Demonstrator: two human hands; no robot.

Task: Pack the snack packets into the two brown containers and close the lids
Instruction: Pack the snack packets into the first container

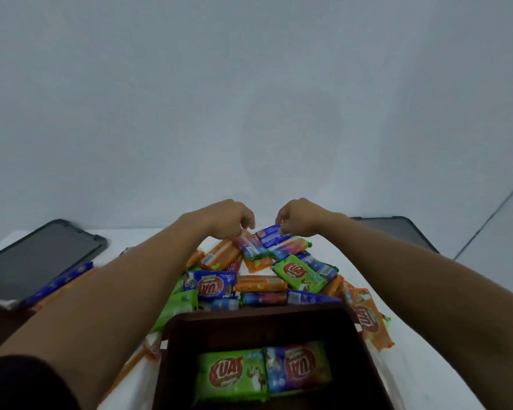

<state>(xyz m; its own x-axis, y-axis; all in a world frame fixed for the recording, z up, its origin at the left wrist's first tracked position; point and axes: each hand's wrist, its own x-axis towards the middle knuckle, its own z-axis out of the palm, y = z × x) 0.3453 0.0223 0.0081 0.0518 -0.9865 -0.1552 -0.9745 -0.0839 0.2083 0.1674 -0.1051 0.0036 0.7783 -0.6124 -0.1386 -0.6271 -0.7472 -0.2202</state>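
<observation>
As we log it, the right hand [299,220] pinches a blue packet [271,234]; the left hand [227,220] curls just beside it, grip unclear. Brown container [249,324] sits nearer us, between the forearms.

two packets [264,369] lie in the container [219,324], pile [264,273] behind

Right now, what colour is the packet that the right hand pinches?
The packet in the right hand is blue; head view.
</observation>
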